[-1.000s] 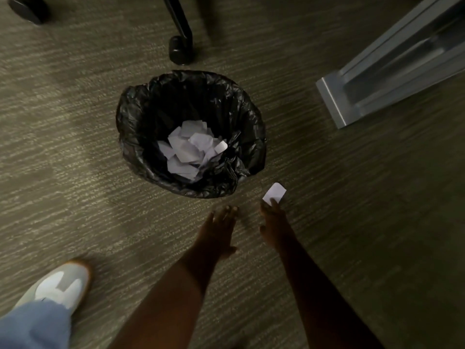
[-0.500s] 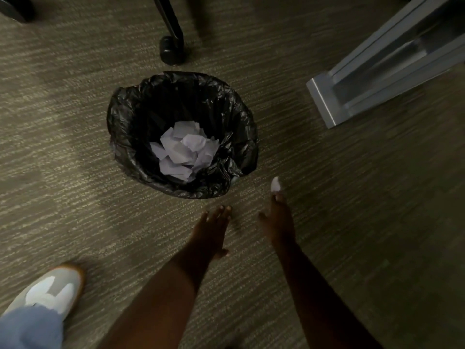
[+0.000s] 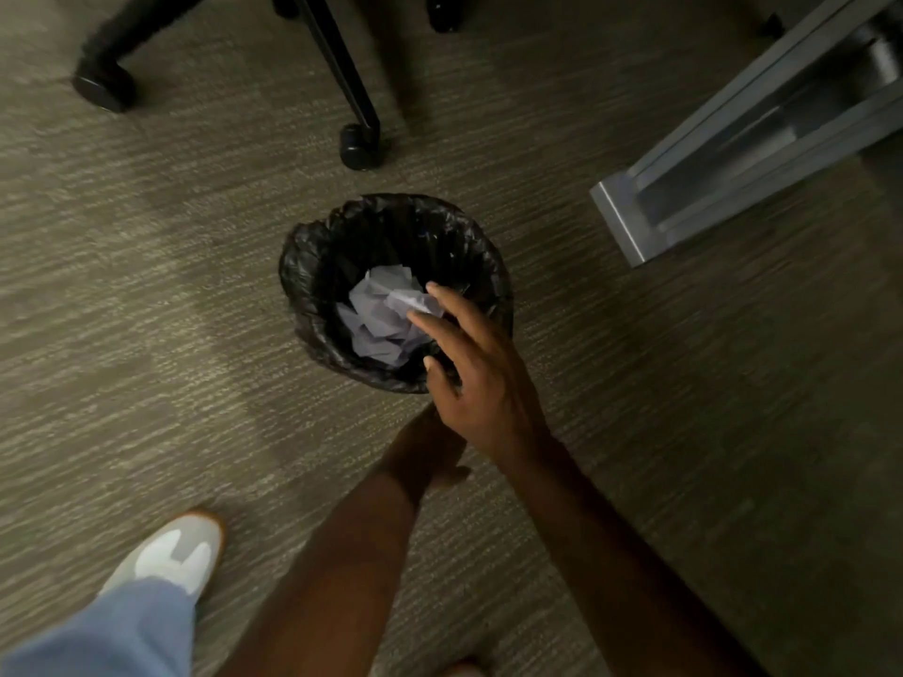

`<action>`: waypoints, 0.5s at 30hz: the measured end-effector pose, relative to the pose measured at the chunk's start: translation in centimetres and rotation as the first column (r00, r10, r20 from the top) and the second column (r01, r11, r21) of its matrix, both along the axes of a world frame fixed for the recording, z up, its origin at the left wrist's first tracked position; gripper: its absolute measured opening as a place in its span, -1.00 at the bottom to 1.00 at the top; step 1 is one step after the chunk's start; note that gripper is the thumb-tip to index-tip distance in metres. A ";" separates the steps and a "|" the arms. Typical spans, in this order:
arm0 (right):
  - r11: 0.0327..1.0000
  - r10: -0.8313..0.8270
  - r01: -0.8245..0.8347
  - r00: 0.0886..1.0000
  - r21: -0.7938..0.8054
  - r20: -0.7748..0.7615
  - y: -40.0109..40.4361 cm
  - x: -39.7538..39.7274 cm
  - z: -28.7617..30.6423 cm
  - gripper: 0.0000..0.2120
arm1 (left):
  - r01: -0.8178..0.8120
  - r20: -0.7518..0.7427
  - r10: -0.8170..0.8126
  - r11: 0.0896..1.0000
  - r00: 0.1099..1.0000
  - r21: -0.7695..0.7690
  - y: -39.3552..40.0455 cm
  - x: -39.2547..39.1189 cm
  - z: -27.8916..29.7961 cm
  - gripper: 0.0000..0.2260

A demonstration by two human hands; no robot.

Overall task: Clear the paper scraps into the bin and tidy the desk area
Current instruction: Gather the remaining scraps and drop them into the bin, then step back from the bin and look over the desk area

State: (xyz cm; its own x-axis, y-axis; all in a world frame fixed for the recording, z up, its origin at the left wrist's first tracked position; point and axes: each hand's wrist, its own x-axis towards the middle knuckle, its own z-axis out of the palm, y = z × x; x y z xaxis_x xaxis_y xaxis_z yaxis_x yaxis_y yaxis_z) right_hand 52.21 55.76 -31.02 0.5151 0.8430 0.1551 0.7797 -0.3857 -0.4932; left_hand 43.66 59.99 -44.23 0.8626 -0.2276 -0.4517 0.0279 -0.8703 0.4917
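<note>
— Grey carpet (image 3: 146,266), chair castor (image 3: 359,148): no loose scraps seen. Scraps?
— Heaped in black-lined bin (image 3: 303,266). Right hand (image 3: 479,378) above rim, pinching paper scrap (image 3: 413,300). Left hand (image 3: 430,452) mostly hidden, grip unclear. Desk unseen

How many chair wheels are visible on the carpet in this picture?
4. One wheel is at upper left, one wheel is just beyond the bin, and two wheels are partly cut off at the top edge. More may be hidden out of frame.
</note>
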 end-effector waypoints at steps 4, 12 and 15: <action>0.988 -0.041 0.047 0.998 -0.145 0.046 0.1 -0.7 1.3 -0.49 | 0.070 -0.004 -0.070 0.998 0.998 -0.003 0.9 -0.6 4.6 -0.38; 0.884 -0.258 0.286 0.958 -0.369 0.124 -1.7 -2.3 10.0 -0.34 | 0.073 0.165 -0.063 0.996 0.984 -0.056 3.6 -2.1 17.9 -0.50; 0.801 -0.452 0.438 0.890 -0.409 0.068 -2.9 -3.4 14.2 -0.34 | 0.029 0.127 -0.025 0.999 0.992 -0.028 4.3 -2.2 22.9 -0.35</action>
